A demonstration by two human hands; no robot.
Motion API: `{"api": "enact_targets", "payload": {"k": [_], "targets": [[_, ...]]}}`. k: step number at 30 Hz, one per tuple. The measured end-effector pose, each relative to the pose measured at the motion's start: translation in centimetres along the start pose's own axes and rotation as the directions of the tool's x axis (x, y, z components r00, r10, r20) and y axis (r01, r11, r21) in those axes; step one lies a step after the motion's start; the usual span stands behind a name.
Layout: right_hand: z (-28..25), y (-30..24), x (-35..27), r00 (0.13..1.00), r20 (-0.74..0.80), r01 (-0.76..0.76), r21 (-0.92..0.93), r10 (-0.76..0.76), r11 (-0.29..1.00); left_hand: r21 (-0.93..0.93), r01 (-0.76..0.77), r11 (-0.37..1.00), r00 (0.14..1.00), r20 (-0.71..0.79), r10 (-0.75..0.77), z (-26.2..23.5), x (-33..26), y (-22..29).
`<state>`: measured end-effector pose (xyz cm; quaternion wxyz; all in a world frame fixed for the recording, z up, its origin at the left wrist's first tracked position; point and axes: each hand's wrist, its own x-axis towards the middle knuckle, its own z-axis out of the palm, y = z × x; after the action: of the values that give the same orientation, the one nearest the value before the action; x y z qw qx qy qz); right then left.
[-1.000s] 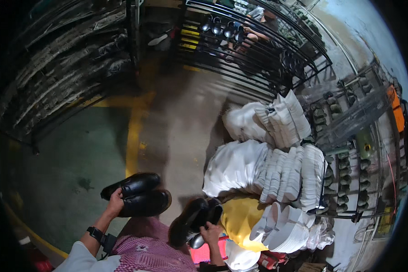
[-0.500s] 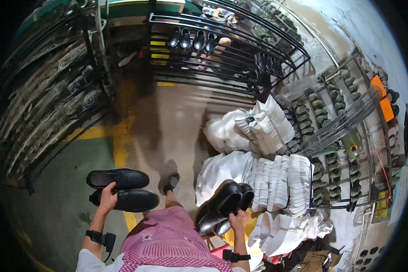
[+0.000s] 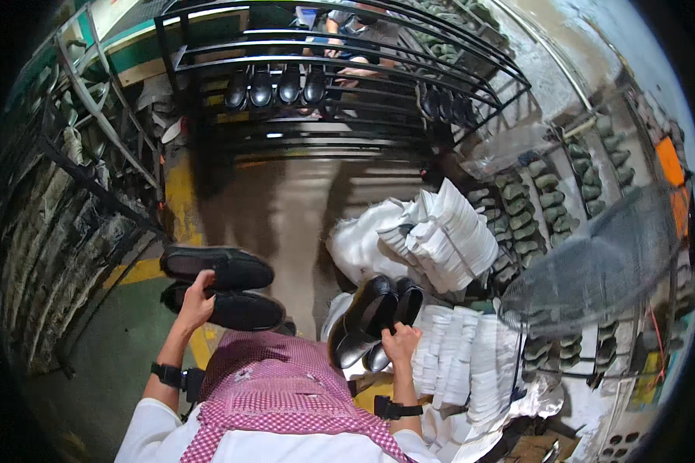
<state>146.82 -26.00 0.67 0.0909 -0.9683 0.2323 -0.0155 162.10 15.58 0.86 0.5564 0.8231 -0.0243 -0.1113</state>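
Blk slip-on shoes (image 3: pixel 243 310), 1 pr: held up at person's L front, side by side, toes to R; fingers of L hand (image 3: pixel 198 302) gripping both. Glossy blk shoes (image 3: pixel 355 339), 1 pr: held up at R front, tilted; fingers of R hand (image 3: pixel 401 343) closed on pr nr openings. Btwn/below: pink-&-wht checked apron (image 3: pixel 282 363). Blk wrist straps (image 3: pixel 398 407), 1 per arm. R of R hand: wht stacked sheets (image 3: pixel 483 359); beyond, tied wht bundle (image 3: pixel 459 247) w/ wht sack (image 3: pixel 351 247) alongside. Far side: blk metal rack (image 3: pixel 347 58) w/ blk shoes (image 3: pixel 262 86), 4 in row at its L part; co-worker (image 3: pixel 371 35) behind. Far R: rows of grey-green shoe-shaped pcs (image 3: pixel 547 183), orange panel (image 3: pixel 666 162). Floor at L: grn w/ yel line (image 3: pixel 181 193).
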Motion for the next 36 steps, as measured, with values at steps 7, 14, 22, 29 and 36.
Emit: {"api": "enact_targets", "payload": {"k": [7, 14, 22, 29, 36], "targets": [[0.9, -4.1, 12.3, 0.979, -0.18, 0.106, 0.072, -0.092, 0.992, 0.023, -0.031, 0.999, 0.992, 0.123, 0.028, 1.0, 12.9, 4.2], [2.3, -9.3, 26.6, 0.986, -0.165, 0.038, 0.065, -0.027, 0.997, 0.0, -0.082, 0.997, 0.952, 0.297, 0.079, 1.4, 28.0, 6.5], [0.4, -12.6, 43.4, 0.988, -0.136, 0.067, -0.041, -0.072, 0.997, -0.04, -0.335, 0.941, 0.776, 0.555, 0.3, 4.3, 43.0, 13.4], [0.8, -11.8, 58.4, 0.949, -0.234, 0.2, -0.064, -0.209, 0.978, -0.032, -0.483, 0.875, 0.623, 0.689, 0.37, 12.4, 53.1, 16.4], [4.7, -7.9, 73.1, 0.954, -0.172, 0.243, -0.046, -0.247, 0.969, -0.05, -0.435, 0.899, 0.584, 0.744, 0.324, 21.1, 62.6, 17.8]]}}
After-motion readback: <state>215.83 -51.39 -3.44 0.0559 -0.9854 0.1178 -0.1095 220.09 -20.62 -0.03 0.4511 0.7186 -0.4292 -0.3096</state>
